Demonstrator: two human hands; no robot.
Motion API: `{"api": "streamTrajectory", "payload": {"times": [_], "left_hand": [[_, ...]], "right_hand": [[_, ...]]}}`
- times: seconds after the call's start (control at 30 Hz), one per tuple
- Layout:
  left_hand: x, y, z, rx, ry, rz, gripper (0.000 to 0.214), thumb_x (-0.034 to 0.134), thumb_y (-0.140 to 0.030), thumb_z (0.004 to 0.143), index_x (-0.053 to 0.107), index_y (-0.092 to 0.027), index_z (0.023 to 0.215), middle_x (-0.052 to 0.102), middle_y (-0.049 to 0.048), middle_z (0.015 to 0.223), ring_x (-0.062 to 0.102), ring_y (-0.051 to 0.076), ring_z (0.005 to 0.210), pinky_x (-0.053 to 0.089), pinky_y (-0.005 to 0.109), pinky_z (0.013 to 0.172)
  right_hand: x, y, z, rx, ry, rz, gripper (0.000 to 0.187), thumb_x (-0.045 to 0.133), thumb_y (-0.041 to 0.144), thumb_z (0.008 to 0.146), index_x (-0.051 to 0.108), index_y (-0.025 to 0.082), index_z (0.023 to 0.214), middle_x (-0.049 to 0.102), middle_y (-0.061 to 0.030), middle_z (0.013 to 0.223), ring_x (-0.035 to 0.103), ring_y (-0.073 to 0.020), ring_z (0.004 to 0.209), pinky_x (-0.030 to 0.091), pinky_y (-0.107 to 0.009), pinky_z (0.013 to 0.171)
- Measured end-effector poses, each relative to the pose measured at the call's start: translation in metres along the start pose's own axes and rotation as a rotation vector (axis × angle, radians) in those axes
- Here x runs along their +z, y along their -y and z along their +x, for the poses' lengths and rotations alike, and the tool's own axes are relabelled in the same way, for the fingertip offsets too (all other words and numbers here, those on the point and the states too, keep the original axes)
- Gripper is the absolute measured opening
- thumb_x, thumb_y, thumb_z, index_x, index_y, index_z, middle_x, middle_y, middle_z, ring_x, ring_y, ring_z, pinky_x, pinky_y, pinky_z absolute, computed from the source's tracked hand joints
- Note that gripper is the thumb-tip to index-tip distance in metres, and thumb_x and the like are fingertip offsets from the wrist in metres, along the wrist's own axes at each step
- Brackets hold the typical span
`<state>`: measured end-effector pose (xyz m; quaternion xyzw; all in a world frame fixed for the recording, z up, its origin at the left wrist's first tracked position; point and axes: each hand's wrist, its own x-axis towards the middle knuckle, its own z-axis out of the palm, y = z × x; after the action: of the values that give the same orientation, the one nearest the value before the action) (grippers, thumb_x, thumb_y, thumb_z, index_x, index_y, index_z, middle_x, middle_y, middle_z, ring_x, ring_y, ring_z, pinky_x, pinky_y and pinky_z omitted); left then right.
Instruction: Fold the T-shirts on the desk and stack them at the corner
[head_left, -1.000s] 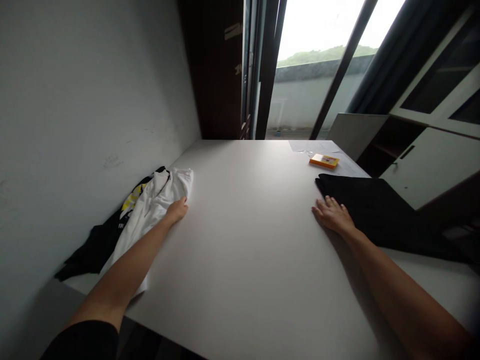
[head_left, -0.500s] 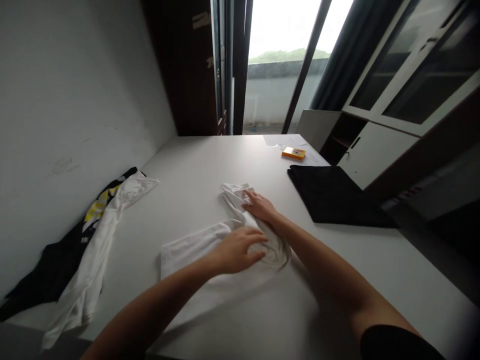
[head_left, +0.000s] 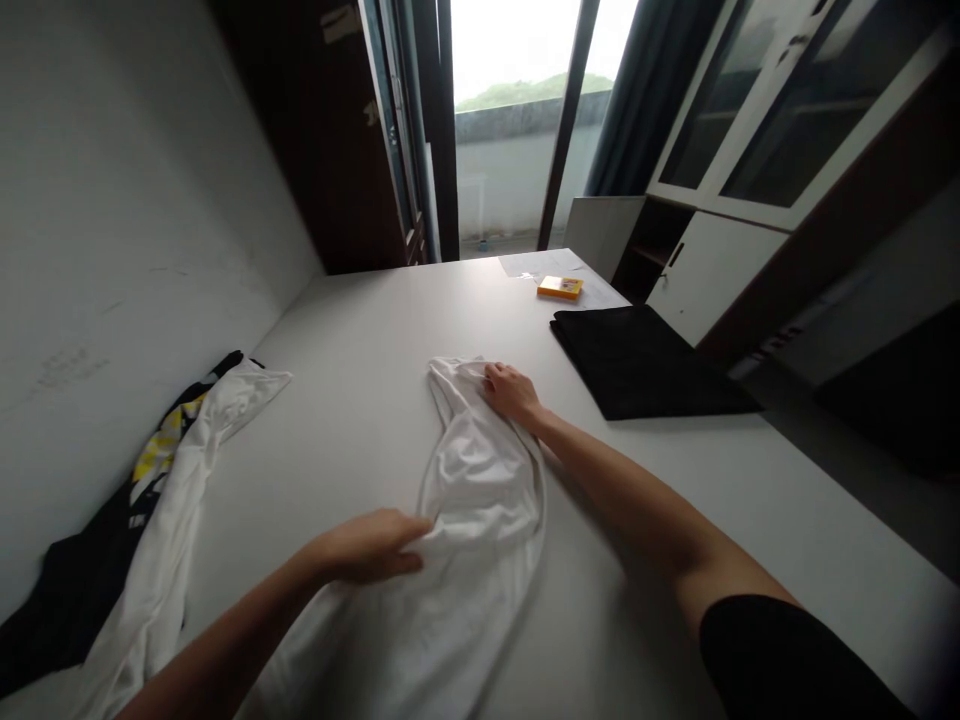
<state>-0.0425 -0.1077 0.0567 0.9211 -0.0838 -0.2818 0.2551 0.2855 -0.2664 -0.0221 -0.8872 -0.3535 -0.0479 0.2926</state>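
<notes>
The white garment (head_left: pixel 480 480) lies in the middle of the table (head_left: pixel 375 320), stretched from the near edge away from the person, rumpled and partly doubled over itself. It looks like thin knit cloth: light, wholly limp, likely to sag and crease wherever it is not supported, with nothing fragile about it, and probably sliding easily over the smooth tabletop. A hem, seam or corner would give the surest hold, since a pinch in the open middle only gathers a fold. The left hand (head_left: pixel 367 545) has thumb and fingers closed on a bunched fold at the garment's near left side. The right hand (head_left: pixel 511 392) rests on the far end with fingers bent onto the gathered cloth; whether it pinches or merely presses cannot be told. To the right, well apart from the garment, a black folded cloth (head_left: pixel 645 365) lies flat, and beyond it an orange box (head_left: pixel 559 287) sits on some papers (head_left: pixel 529 263). Along the left wall lie another white garment (head_left: pixel 187 470) and, under it, a black and yellow garment (head_left: pixel 97 540), heaped loosely.
</notes>
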Motion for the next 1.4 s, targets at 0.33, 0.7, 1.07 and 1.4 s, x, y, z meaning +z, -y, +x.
{"api": "streamTrajectory", "payload": {"times": [0.33,0.7,1.07,1.4], "left_hand": [[-0.039,0.076,0.059,-0.289,-0.768,-0.530,0.029,0.066,-0.042,0.086,0.070,-0.022,0.107,0.071,0.0052,0.103,0.066,0.020,0.088,0.052,0.030,0.083],[-0.070,0.080,0.169,-0.447,-0.804,-0.841,0.043,0.068,-0.036,0.097,0.057,-0.015,0.133,0.068,0.0032,0.093,0.065,0.013,0.069,0.055,0.025,0.062],[-0.104,0.075,0.192,-0.377,-0.904,-0.573,0.017,0.071,-0.029,0.094,0.068,-0.014,0.101,0.070,0.0059,0.103,0.068,0.020,0.095,0.057,0.037,0.086],[-0.073,0.014,0.222,0.044,-0.842,-0.307,0.016,0.071,-0.011,0.079,0.075,-0.024,0.087,0.076,0.0035,0.108,0.068,0.023,0.108,0.049,0.034,0.103]], "right_hand": [[0.009,-0.035,0.037,0.390,-0.322,0.393,0.012,0.054,0.035,0.089,0.055,0.024,0.091,0.063,-0.0046,0.093,0.057,-0.0211,0.085,0.045,-0.033,0.085],[0.004,-0.022,0.030,0.169,-0.114,0.411,0.014,0.057,0.033,0.090,0.066,0.025,0.086,0.069,-0.0005,0.077,0.062,-0.0178,0.071,0.047,-0.031,0.076],[0.008,-0.035,0.031,0.351,-0.039,1.104,0.027,0.071,0.047,0.082,0.065,0.021,0.081,0.072,-0.0042,0.079,0.068,-0.0167,0.072,0.056,-0.028,0.068],[-0.001,-0.036,0.033,0.313,0.059,1.017,0.039,0.070,0.060,0.083,0.062,0.023,0.092,0.068,-0.0013,0.077,0.064,-0.0174,0.069,0.055,-0.031,0.070]]}}
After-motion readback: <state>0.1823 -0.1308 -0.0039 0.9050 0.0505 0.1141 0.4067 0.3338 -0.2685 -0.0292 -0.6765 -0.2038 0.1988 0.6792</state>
